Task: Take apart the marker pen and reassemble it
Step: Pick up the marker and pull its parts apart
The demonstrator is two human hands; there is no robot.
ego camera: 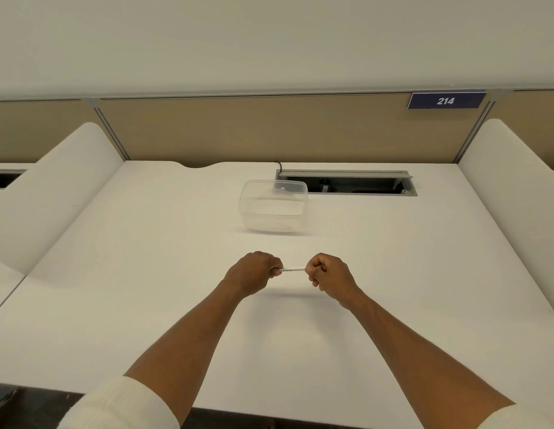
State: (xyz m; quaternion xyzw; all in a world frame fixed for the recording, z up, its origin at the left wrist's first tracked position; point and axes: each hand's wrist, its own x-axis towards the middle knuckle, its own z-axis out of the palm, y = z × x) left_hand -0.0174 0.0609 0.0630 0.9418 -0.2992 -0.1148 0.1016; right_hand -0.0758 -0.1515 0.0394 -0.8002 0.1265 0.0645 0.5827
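A thin white marker pen [293, 269] is held level above the white desk [145, 305], a short way over its middle. My left hand [254, 272] is closed around the pen's left end. My right hand [329, 275] is closed around its right end. Only the short white stretch between the two fists shows; both ends of the pen are hidden inside my fingers, so I cannot tell whether a cap is on.
A clear plastic container [273, 205] stands on the desk beyond my hands. Behind it lies an open cable tray slot [346, 182] with a black cable. White side dividers [52, 193] and a tan back panel [269, 128] close in the desk.
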